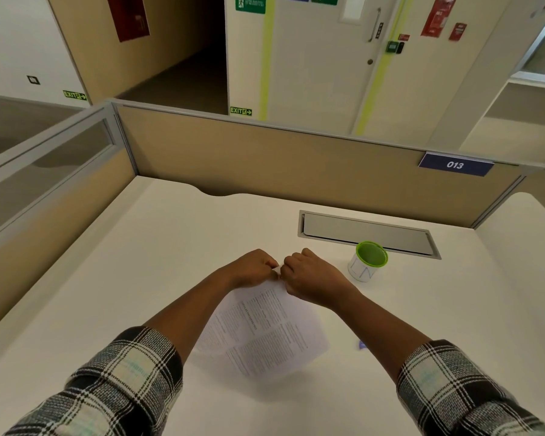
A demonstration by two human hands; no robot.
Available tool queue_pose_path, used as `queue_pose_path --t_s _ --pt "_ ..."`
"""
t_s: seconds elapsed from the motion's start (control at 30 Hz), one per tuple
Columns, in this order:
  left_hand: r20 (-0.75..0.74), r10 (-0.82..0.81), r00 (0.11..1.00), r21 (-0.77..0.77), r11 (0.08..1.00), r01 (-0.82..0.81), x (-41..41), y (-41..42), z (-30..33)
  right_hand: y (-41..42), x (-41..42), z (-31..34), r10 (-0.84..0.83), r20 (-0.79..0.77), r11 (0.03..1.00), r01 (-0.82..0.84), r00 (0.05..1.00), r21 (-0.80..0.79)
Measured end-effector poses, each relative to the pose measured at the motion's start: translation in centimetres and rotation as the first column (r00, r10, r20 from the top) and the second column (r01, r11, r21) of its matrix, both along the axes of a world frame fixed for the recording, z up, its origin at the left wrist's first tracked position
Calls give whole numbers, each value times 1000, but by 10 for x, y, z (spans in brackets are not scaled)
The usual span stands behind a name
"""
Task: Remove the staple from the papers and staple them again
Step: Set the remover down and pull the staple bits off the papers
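Note:
Printed white papers (265, 335) lie on the white desk (139, 262) in the middle of the view, turned at an angle with one corner pointing away from me. My left hand (254, 267) and my right hand (309, 273) meet at that far corner, both with fingers curled, pinching the corner of the papers between them. The staple itself is too small to make out under the fingertips. A small blue-purple object (361, 345), partly hidden by my right forearm, lies on the desk to the right of the papers.
A white cup with a green rim (367, 261) stands just right of my right hand. Behind it a grey cable-tray lid (365, 232) is set into the desk. Tan partition walls (265, 158) enclose the desk at the back and left.

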State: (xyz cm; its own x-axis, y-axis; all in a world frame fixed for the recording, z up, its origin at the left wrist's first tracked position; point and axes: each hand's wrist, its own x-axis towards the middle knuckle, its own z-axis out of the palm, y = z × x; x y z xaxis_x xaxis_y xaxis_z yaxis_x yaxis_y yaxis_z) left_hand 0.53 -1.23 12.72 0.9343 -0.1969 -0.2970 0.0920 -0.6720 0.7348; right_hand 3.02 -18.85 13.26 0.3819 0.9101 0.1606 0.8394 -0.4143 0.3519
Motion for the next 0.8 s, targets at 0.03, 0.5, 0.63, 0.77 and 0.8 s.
queue_pose_path --t_s 0.03,0.5,0.63,0.77,0.8 --pt "-9 0 1000 -11 1000 0 -1 0 -1 0 0 0 6 5 1000 -6 1000 -10" --pt "-52 107 993 -202 973 -115 -7 4 -7 -12 0 -14 -267 -621 769 551 737 324" --pt "-74 174 982 -231 955 -187 -9 5 -13 -14 0 -15 -152 -892 614 747 426 253" --pt "-93 246 965 -295 919 -262 -10 3 -17 -13 0 -16 -152 -890 585 765 429 269" --pt "-93 269 959 -307 908 -285 -11 2 -17 -13 0 -16 -147 -891 573 771 430 277"
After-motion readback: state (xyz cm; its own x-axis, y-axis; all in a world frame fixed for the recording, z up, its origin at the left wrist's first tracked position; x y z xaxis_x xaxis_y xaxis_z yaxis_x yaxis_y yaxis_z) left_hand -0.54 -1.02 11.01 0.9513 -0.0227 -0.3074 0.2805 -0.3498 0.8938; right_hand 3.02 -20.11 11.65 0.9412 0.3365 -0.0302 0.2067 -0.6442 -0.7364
